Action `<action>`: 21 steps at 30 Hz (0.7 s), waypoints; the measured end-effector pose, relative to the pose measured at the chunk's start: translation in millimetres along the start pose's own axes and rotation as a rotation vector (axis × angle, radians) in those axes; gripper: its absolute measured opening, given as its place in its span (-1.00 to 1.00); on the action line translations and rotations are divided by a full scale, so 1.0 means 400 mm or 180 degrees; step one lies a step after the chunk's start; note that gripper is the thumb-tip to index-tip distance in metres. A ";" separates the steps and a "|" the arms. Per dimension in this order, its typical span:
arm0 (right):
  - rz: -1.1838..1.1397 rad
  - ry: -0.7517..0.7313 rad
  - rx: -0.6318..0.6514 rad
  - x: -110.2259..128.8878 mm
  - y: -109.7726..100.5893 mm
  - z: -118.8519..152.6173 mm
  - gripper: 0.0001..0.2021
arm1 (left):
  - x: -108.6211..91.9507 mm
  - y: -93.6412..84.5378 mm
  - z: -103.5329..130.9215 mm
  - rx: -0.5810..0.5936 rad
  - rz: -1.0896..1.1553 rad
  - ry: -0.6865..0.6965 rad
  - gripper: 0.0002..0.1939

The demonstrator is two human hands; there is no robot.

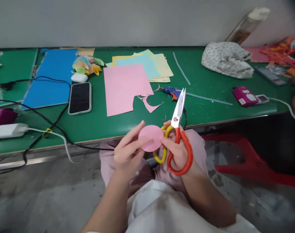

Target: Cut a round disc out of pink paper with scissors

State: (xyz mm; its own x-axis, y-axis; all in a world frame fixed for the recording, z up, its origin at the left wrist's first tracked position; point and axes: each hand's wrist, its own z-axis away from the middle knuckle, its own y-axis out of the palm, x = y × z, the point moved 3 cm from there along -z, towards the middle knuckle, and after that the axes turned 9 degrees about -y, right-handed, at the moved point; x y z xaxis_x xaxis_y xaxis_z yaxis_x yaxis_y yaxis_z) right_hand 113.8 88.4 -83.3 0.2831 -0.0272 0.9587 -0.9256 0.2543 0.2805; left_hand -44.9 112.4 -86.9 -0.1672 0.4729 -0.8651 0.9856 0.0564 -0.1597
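Note:
Between my two hands, just off the table's front edge, is a pink paper circle (148, 132). My left hand (129, 150) grips its left side, one finger lying across the face. My right hand (178, 150) pinches the circle's right edge and also carries a pair of scissors (177, 119), blades pointing up and nearly closed. One scissor handle is red, the other yellow. A pink sheet (123, 90) with a rounded cut-out in its lower right corner lies on the table, curled pink scraps (151, 104) beside it.
On the green table (96, 126) are coloured papers (162, 64), a blue glue gun (171, 92), a phone (80, 98), a blue board (51, 79), paper flowers (85, 64) and a patterned cloth (226, 61). Black cables (44, 121) cross the left side. A red stool (254, 171) stands right.

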 end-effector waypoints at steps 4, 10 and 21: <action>0.0326 -0.0115 0.0203 0.012 0.003 -0.013 -0.67 | 0.040 0.014 0.010 -0.0300 0.0987 -0.2026 -0.53; 0.0766 -0.0181 0.0449 0.022 0.008 -0.023 -0.70 | 0.048 0.034 0.007 0.0172 0.1373 -0.3029 -0.49; 0.0471 -0.0103 0.0497 -0.026 -0.013 0.004 -0.51 | 0.043 0.030 -0.003 -0.0833 0.1585 -0.2748 -0.72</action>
State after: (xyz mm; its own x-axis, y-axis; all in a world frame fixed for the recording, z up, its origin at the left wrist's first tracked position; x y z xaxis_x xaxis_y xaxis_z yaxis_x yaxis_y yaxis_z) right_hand 115.1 85.9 -94.5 0.1352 -0.0324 0.9903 -0.9849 0.1051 0.1379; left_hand -36.0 122.4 -103.0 0.4014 -0.2921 -0.8681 0.9060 0.2654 0.3297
